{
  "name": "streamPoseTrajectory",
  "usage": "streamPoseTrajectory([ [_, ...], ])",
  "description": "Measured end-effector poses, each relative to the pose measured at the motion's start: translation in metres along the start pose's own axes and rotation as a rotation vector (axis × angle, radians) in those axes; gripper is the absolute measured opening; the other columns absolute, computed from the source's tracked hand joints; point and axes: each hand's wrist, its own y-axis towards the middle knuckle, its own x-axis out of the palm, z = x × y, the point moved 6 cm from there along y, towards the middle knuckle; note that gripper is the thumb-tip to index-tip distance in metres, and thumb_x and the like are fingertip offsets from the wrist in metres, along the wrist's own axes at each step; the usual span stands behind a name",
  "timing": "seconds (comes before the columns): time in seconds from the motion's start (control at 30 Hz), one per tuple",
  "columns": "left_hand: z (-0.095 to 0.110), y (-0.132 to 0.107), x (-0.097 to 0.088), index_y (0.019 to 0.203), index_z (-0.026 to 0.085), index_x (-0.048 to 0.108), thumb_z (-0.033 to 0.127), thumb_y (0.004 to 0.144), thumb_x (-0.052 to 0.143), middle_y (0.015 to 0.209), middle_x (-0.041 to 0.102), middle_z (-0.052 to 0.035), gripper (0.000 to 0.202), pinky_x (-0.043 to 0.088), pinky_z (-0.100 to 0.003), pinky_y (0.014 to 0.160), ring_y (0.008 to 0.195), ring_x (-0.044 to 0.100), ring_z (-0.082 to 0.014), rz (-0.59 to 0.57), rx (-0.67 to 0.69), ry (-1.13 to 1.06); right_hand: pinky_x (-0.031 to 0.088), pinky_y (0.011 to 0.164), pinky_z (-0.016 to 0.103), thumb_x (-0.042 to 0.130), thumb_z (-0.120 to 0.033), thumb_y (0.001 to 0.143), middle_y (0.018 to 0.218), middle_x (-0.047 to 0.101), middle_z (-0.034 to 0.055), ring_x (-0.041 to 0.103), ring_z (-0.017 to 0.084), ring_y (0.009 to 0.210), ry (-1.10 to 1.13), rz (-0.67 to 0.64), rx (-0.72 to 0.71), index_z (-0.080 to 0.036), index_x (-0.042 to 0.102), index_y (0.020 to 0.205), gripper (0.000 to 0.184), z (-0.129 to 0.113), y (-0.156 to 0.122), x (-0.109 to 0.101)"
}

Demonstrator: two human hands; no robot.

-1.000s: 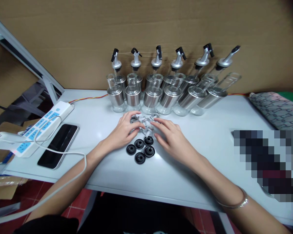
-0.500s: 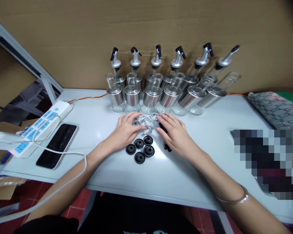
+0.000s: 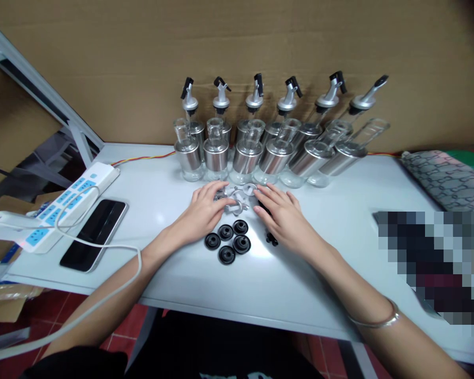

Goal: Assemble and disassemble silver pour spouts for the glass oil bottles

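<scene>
My left hand [image 3: 203, 213] lies palm down on the white table [image 3: 332, 237], its fingers spread over a small heap of silver pourer spouts [image 3: 237, 199]. My right hand [image 3: 286, 218] lies flat just right of that heap, fingers stretched out, covering some small black parts [image 3: 271, 239]. Several black rubber stoppers [image 3: 229, 239] sit in a cluster between my wrists. Behind the heap stand two rows of glass oil bottles with steel sleeves [image 3: 245, 155]; the back row carries silver pourers with black caps [image 3: 255, 97].
A white and blue power strip [image 3: 69, 202] and a black phone [image 3: 95, 234] lie at the left, with a white cable [image 3: 102, 247] running off the table edge. A patterned pouch [image 3: 446, 176] lies at the right. Cardboard [image 3: 237, 42] backs the table.
My right hand has slid a little right off the spout heap, uncovering the small black parts. My left hand has stayed on the spouts, shifting only slightly.
</scene>
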Motion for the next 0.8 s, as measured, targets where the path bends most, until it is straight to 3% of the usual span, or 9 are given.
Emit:
streamPoseTrajectory([
  [0.6,0.003,0.0,-0.001,0.116,0.022,0.056,0.014,0.09,0.043,0.141,0.033,-0.0099,0.03,0.031,-0.052,0.113,0.136,0.028,-0.0263,0.006,0.079,-0.076,0.017,0.107,0.069,0.032,-0.035,0.098,0.146,0.043,0.0094,0.03,0.029,0.14,0.027,-0.038,-0.074,-0.023,0.044,0.138,0.044,-0.009,-0.002,0.003],
  [0.7,0.003,0.001,-0.003,0.115,0.022,0.057,0.016,0.091,0.043,0.141,0.034,-0.01,0.029,0.03,-0.052,0.113,0.135,0.029,-0.026,0.019,0.087,-0.072,0.019,0.108,0.068,0.035,-0.034,0.097,0.143,0.046,0.0102,0.033,0.03,0.138,0.054,0.042,-0.076,-0.023,0.052,0.131,0.04,-0.01,-0.002,-0.005],
  [0.8,0.002,0.001,-0.006,0.114,0.02,0.059,0.02,0.093,0.044,0.14,0.036,-0.0109,0.026,0.03,-0.051,0.113,0.135,0.029,-0.0261,0.041,0.102,-0.057,0.034,0.106,0.056,0.041,-0.03,0.095,0.131,0.057,0.0125,0.047,0.028,0.126,0.144,0.168,-0.135,-0.019,0.061,0.119,0.033,-0.017,-0.003,-0.02],
])
